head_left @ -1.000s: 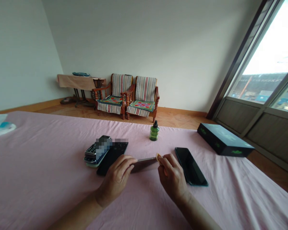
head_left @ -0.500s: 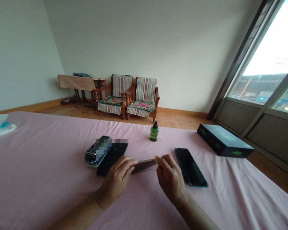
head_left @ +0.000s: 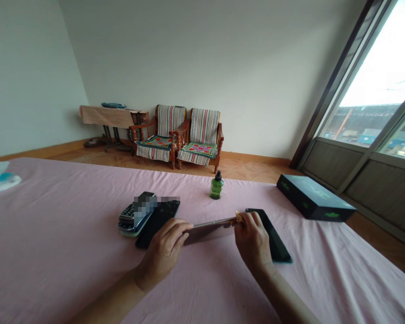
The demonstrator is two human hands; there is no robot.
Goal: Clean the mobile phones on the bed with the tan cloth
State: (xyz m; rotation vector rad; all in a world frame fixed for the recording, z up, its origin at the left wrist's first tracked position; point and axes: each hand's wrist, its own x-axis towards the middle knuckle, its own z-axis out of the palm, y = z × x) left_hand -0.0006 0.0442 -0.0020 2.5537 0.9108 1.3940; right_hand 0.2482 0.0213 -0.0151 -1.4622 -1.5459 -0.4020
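Note:
My left hand [head_left: 165, 245] grips the left end of a thin, flat phone [head_left: 209, 231], thumb and fingers pressed on it. The phone is held above the bed sheet, tilted so that its long edge and a dull brownish face show. At its right end my right hand [head_left: 253, 238] is closed on a small yellowish cloth [head_left: 238, 217], which touches the phone's edge. Most of the cloth is hidden in the fingers. A black smartphone [head_left: 278, 243] lies partly behind my right hand. Left of my hands, a dark tablet-like slab [head_left: 155, 227] lies beside stacked phones [head_left: 133, 216], a keypad phone on top.
A green bottle with a black cap [head_left: 216, 186] stands beyond my hands. To the right lies a black box [head_left: 310, 198]. A tissue pack [head_left: 2, 180] sits at the far left of the pink sheet [head_left: 70, 225]. Two wooden chairs [head_left: 200, 150] stand beyond the bed.
My right hand with the cloth has moved right along the phone to its right end, uncovering more of the phone. My left hand has stayed nearly in place.

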